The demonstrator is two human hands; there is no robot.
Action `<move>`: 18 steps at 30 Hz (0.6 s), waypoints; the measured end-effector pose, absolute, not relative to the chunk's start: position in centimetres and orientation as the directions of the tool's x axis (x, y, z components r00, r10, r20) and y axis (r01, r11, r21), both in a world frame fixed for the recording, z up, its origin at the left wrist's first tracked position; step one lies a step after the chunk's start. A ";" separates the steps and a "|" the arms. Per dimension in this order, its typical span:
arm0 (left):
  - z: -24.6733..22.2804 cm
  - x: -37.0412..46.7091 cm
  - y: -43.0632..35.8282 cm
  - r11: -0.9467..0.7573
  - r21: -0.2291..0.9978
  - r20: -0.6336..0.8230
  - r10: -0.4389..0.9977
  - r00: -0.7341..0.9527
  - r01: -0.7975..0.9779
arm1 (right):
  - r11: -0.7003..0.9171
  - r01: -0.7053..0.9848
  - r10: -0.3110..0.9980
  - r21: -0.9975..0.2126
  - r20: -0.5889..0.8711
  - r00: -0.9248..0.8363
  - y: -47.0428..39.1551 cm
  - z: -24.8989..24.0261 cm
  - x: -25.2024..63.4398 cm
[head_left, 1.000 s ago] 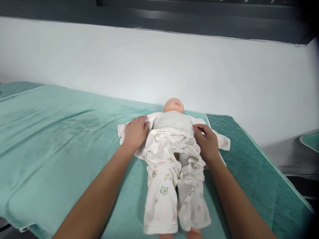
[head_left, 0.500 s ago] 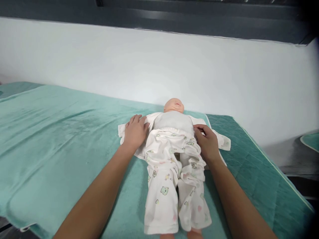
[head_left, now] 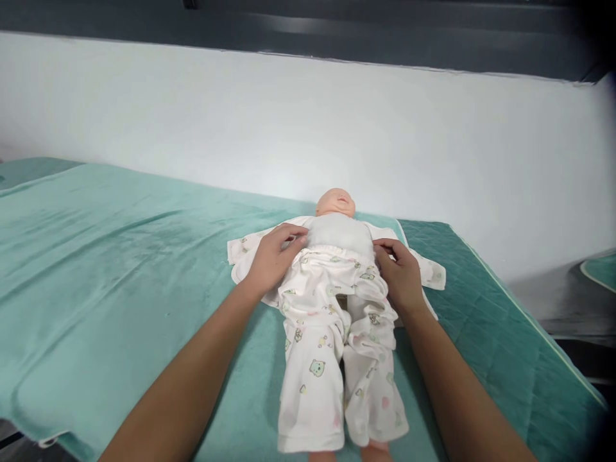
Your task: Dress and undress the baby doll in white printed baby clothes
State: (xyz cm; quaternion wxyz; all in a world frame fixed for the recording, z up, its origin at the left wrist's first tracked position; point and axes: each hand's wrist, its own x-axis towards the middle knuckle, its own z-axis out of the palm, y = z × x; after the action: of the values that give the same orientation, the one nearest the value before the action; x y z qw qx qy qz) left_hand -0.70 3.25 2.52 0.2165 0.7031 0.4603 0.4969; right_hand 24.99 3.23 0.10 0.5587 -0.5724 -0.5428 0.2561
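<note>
A baby doll [head_left: 335, 202] lies on its back, its head toward the wall. Its torso is covered by a plain pale garment [head_left: 339, 232], and white printed baby pants [head_left: 315, 372] cover the legs, with the waistband at the belly. Spread beneath the doll is a white printed baby top [head_left: 433, 273], sleeves out to both sides. My left hand [head_left: 279, 255] is at the left of the torso, thumb and fingertips drawn together just above the waistband; what they grip is hidden. On the opposite side, my right hand [head_left: 398, 269] pinches at the waistband's edge.
A light green cover [head_left: 120, 276] with creases lies over the bed, and a darker quilted green pad [head_left: 486, 321] shows at the right. Behind stands a white wall [head_left: 289, 122], with a dark beam [head_left: 308, 32] above it.
My left hand has moved right, from the top's sleeve to the doll's torso, and its fingers have drawn together. My right hand stays in place at the waist.
</note>
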 end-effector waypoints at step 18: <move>3.1 -0.6 2.8 -0.565 0.736 0.483 0.824 0.296 0.372 | 0.240 0.347 0.901 -0.907 0.341 0.268 2.9 0.6 24.5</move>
State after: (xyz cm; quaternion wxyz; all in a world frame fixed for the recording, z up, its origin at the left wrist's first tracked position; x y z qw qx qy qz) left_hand -0.63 2.84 3.12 0.2532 0.7640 0.3914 0.4461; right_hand 24.50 2.87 0.64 0.5613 -0.5648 -0.5523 0.2468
